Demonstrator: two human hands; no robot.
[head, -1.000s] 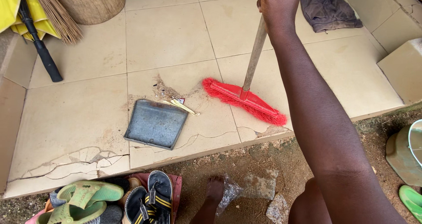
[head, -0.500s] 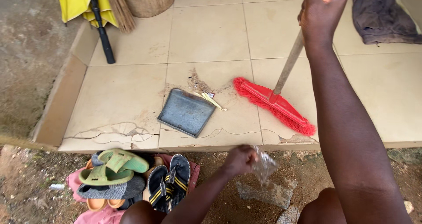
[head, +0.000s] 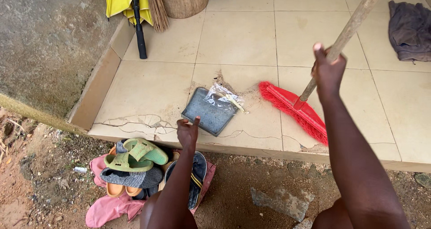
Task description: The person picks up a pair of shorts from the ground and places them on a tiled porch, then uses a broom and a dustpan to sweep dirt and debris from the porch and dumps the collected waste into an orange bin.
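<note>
Our right hand [head: 329, 67] grips the broom handle [head: 348, 29]; our left hand [head: 187, 131] hovers loosely open, empty, just before the dustpan [head: 207, 114] holding clear plastic [head: 223, 95].

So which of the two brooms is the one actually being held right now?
The red broom, its wooden handle gripped by the right hand. The straw broom leans untouched in the far corner beside the yellow umbrella.

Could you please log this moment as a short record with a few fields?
Setting: tiled porch, cracked at its edge, above bare dirt
Right hand: grips broom handle
Broom head: red, on the tiles
Left hand: empty, near dustpan
On dustpan: clear plastic wrapper
Below the step: sandals on pink cloth
</note>
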